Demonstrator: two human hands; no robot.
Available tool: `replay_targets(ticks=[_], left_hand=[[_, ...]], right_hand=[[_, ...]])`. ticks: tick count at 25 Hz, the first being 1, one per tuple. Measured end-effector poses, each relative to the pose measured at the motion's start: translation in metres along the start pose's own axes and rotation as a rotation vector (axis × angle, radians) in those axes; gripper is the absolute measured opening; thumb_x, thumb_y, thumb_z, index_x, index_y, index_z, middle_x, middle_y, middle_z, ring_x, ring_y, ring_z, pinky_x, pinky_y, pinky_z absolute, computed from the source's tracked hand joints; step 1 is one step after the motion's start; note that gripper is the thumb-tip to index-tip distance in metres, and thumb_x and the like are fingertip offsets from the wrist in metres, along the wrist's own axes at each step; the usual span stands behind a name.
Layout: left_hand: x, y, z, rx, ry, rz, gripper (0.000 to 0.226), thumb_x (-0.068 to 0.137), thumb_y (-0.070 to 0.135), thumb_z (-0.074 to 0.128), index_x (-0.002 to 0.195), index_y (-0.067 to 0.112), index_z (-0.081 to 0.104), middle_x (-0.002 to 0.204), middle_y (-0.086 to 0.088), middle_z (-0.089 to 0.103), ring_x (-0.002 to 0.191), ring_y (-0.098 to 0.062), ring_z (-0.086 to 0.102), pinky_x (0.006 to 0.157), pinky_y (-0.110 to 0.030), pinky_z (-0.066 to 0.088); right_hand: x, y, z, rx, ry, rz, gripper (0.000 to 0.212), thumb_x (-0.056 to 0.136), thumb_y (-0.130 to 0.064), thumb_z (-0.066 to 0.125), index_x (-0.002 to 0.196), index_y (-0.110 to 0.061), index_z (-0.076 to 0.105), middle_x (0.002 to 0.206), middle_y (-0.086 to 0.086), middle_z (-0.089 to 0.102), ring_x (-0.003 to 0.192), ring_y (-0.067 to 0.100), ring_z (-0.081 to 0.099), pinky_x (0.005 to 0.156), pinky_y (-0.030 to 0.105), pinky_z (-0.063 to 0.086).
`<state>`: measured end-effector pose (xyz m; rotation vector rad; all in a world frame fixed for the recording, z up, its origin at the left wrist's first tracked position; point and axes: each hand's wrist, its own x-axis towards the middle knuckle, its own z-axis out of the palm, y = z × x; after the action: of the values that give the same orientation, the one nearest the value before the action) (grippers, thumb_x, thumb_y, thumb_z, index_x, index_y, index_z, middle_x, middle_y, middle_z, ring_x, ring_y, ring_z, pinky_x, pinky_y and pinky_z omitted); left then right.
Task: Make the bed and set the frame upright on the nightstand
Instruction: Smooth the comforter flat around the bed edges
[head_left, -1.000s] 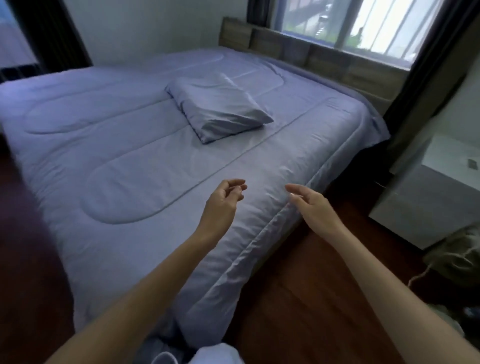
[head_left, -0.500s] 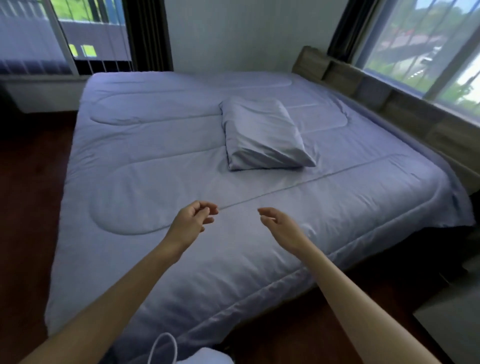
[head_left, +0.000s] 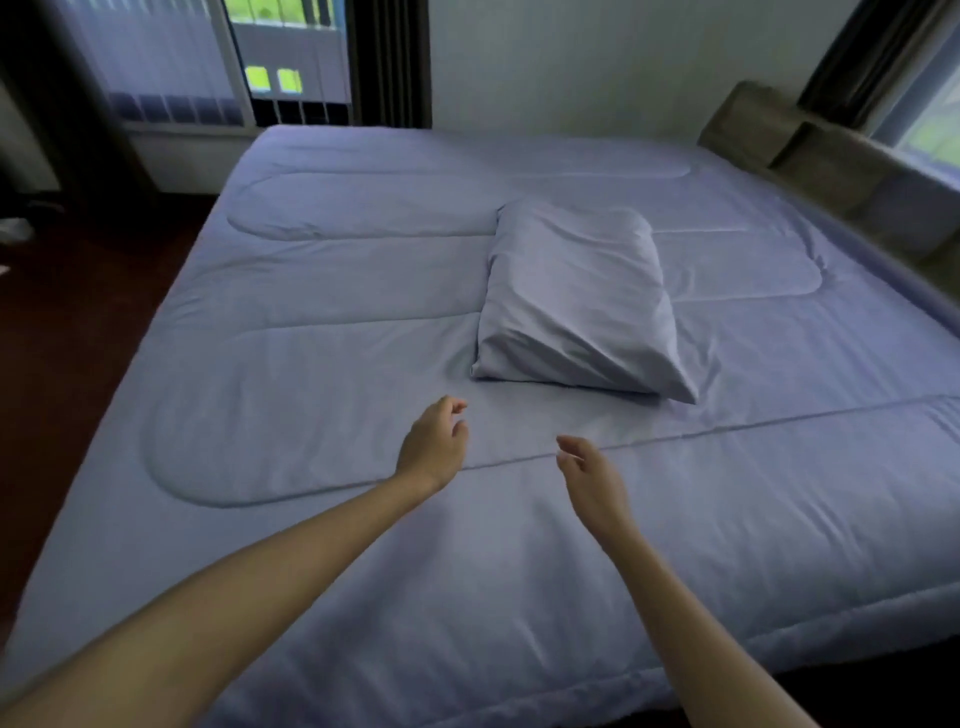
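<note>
pillow: one, pale lilac case, lying askew on the comforter near its middle, well apart from the wooden headboard at the right. judged soft, light and limp, and the case looks slack at the near corner, so it is probably best taken at both short ends or scooped from beneath, not pinched by one corner. comforter: quilted, spread flat, draped over the near edge; likely bulky but light. left hand: empty, fingers loosely curled, above the comforter near the pillow. right hand: empty, fingers relaxed, alongside. frame, nightstand: not in view. dark floor: at left.
</note>
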<state>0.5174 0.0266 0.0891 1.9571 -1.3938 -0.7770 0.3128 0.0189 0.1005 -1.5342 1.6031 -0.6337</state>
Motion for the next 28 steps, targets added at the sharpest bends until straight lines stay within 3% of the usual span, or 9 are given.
replay_targets(ticks=[5, 8, 11, 14, 17, 19, 23, 26, 28], left_hand=[[0.060, -0.035, 0.093, 0.362, -0.024, 0.011, 0.060, 0.092, 0.034, 0.029, 0.144, 0.005, 0.034, 0.151, -0.013, 0.036, 0.136, -0.030, 0.040, 0.111, -0.039, 0.033], [0.076, -0.072, 0.128, 0.559, -0.128, -0.019, 0.067, 0.092, 0.043, 0.019, 0.150, 0.007, 0.022, 0.159, -0.010, 0.021, 0.147, -0.024, 0.019, 0.117, -0.044, 0.014], [0.068, -0.125, 0.121, 0.694, 0.047, -0.094, 0.065, 0.094, 0.045, 0.016, 0.150, 0.013, 0.023, 0.159, -0.005, 0.021, 0.147, -0.024, 0.018, 0.117, -0.048, 0.012], [0.036, -0.175, 0.084, 0.734, 0.229, -0.273, 0.060, 0.099, 0.039, 0.028, 0.150, 0.010, 0.022, 0.159, -0.009, 0.021, 0.147, -0.026, 0.018, 0.117, -0.048, 0.011], [-0.016, -0.216, 0.050, 0.736, 0.376, -0.466, 0.060, 0.099, 0.037, 0.033, 0.148, 0.005, 0.024, 0.157, -0.015, 0.023, 0.146, -0.031, 0.018, 0.116, -0.051, 0.013], [-0.066, -0.249, 0.030, 0.720, 0.397, -0.685, 0.064, 0.099, 0.043, 0.028, 0.147, 0.002, 0.023, 0.157, -0.019, 0.020, 0.145, -0.037, 0.017, 0.115, -0.055, 0.012], [-0.127, -0.308, -0.011, 0.605, 0.417, -0.958, 0.075, 0.091, 0.053, 0.015, 0.119, -0.013, 0.037, 0.130, -0.039, 0.038, 0.124, -0.057, 0.034, 0.103, -0.063, 0.028], [-0.086, -0.232, 0.031, 0.676, 0.503, -0.701, 0.053, 0.092, 0.024, 0.036, 0.129, -0.014, 0.038, 0.136, -0.038, 0.038, 0.129, -0.052, 0.037, 0.108, -0.059, 0.024], [-0.058, -0.152, 0.086, 0.632, 0.472, -0.306, 0.058, 0.090, 0.023, 0.037, 0.139, -0.010, 0.037, 0.145, -0.031, 0.037, 0.137, -0.044, 0.033, 0.115, -0.054, 0.007]], right_hand=[[0.082, 0.057, 0.018, -0.020, 0.017, -0.098, 0.033, 0.096, -0.013, 0.050, 0.127, -0.014, 0.057, 0.130, 0.006, 0.060, 0.115, 0.023, 0.056, 0.084, 0.014, 0.031], [0.114, 0.077, 0.033, -0.034, 0.034, -0.197, 0.032, 0.094, -0.008, 0.050, 0.125, -0.010, 0.059, 0.128, 0.006, 0.061, 0.119, 0.022, 0.054, 0.094, 0.017, 0.033], [0.133, 0.073, 0.070, -0.019, -0.034, -0.320, 0.033, 0.091, -0.008, 0.050, 0.123, -0.007, 0.059, 0.128, 0.008, 0.061, 0.120, 0.025, 0.054, 0.101, 0.024, 0.033], [0.132, 0.049, 0.132, -0.117, -0.250, -0.535, 0.045, 0.088, -0.019, 0.052, 0.131, -0.006, 0.054, 0.139, 0.014, 0.052, 0.130, 0.030, 0.047, 0.109, 0.032, 0.028], [0.122, 0.053, 0.169, -0.556, -0.567, -0.683, 0.058, 0.097, -0.041, 0.038, 0.150, -0.024, 0.023, 0.161, -0.001, 0.015, 0.149, 0.020, 0.013, 0.118, 0.048, 0.008], [0.144, 0.086, 0.152, -0.725, -0.491, -0.677, 0.057, 0.098, -0.048, 0.028, 0.152, -0.033, 0.015, 0.162, -0.006, 0.006, 0.150, 0.019, 0.004, 0.117, 0.051, -0.001], [0.203, 0.185, 0.014, -0.736, -0.055, -0.320, 0.055, 0.098, -0.047, 0.026, 0.151, -0.034, 0.018, 0.162, -0.004, 0.012, 0.149, 0.025, 0.011, 0.118, 0.053, 0.005], [0.192, 0.271, -0.103, -0.769, 0.134, -0.034, 0.056, 0.096, -0.050, 0.018, 0.151, -0.035, 0.013, 0.162, -0.002, 0.011, 0.149, 0.027, 0.012, 0.118, 0.055, 0.007], [0.163, 0.319, -0.162, -0.743, 0.253, 0.134, 0.058, 0.094, -0.055, 0.011, 0.150, -0.038, 0.011, 0.162, 0.001, 0.009, 0.149, 0.029, 0.011, 0.117, 0.059, 0.008]])
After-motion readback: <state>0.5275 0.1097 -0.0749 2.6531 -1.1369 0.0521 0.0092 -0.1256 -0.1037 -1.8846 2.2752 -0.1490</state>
